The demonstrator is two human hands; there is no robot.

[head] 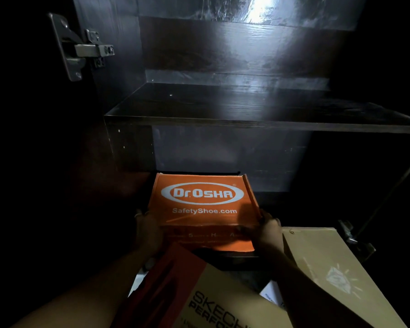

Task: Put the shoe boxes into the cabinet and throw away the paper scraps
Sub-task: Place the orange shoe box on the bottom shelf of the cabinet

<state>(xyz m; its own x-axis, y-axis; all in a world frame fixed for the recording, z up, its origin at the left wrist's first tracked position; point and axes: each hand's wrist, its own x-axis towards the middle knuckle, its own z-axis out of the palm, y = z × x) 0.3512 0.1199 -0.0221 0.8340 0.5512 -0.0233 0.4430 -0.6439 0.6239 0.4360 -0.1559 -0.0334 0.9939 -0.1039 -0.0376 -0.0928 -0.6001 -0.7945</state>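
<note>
Left hand and right hand grip near corners of orange box, partway into cabinet bottom bay; release early and the overhanging end likely tips it back out.

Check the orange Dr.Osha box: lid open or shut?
Shut. On the orange box the printed lid lies flat, logo up, no inside visible; left hand and right hand grip its near corners.

Matt orange cardboard box; glossy dark-wood cabinet

Orange shoe box on bottom cabinet shelf
</note>
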